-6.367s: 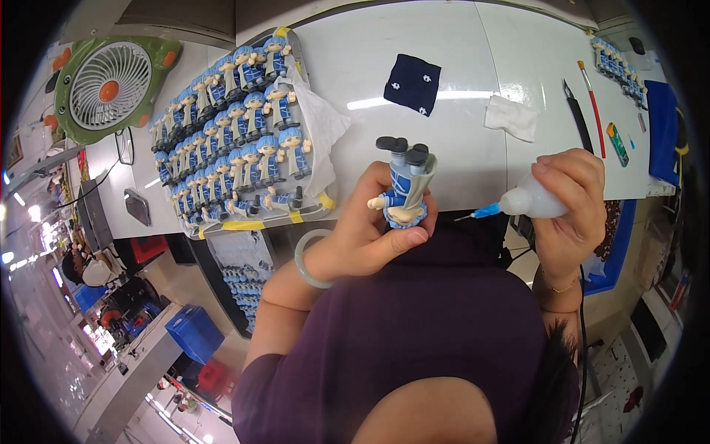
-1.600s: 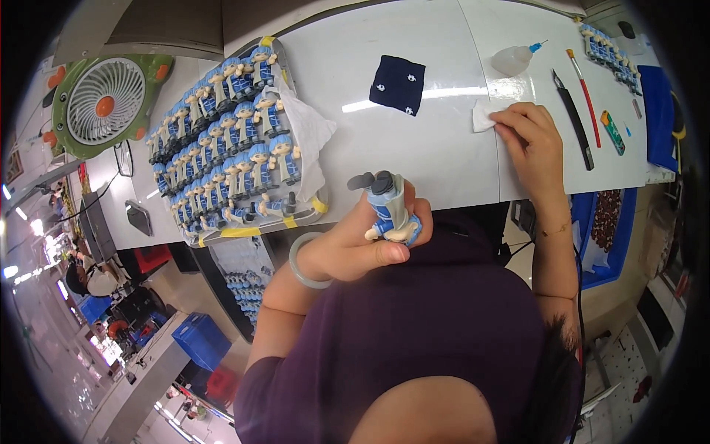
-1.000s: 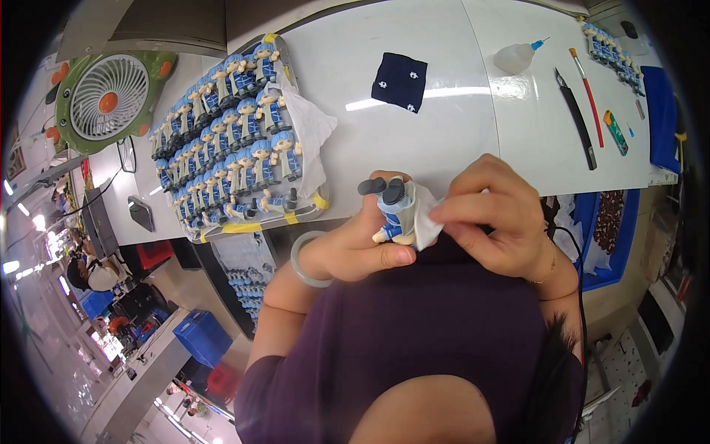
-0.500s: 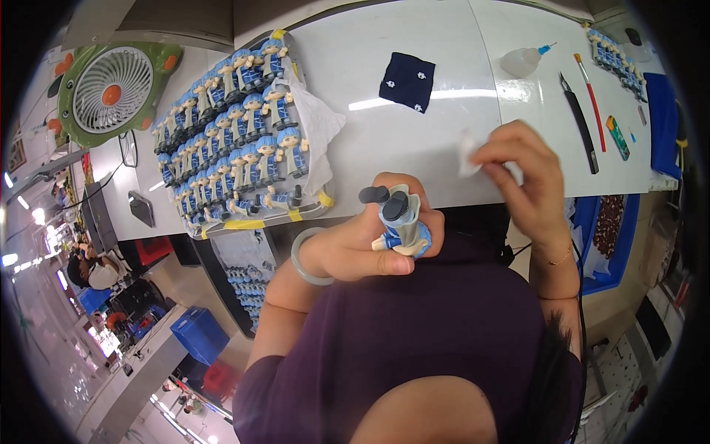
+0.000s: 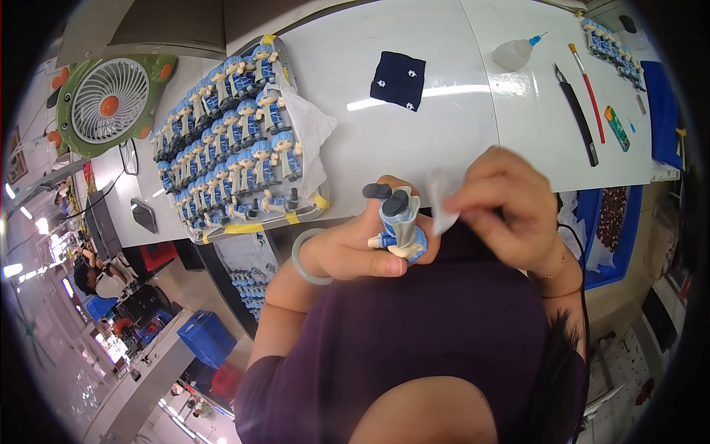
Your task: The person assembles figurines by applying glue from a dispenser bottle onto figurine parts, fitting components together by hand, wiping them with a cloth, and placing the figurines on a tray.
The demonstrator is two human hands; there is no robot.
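Note:
A blue-haired toy figurine [image 5: 400, 222] in blue and cream clothes is tipped over, its dark shoes pointing up and away from me. My left hand [image 5: 362, 248] is wrapped round it, thumb along its near side. Just to the right, my right hand [image 5: 510, 207] pinches a thin white wipe [image 5: 442, 201] between thumb and fingers; it looks like tissue or cloth and is blurred by motion. The wipe hangs close to the figurine; whether they touch, I cannot tell.
A tray [image 5: 259, 222] of similar figurines stands left on the white table [image 5: 414, 152], a green fan [image 5: 111, 103] beyond it. A dark cloth [image 5: 398, 81] lies mid-table. Rightward are a needle-tipped bottle [image 5: 514, 54], a craft knife [image 5: 578, 122], a brush [image 5: 588, 92] and a blue bin [image 5: 610, 275].
My right hand has moved left and slightly down, bringing the white wipe close to the figurine. The left hand keeps its hold, with the figurine turned slightly.

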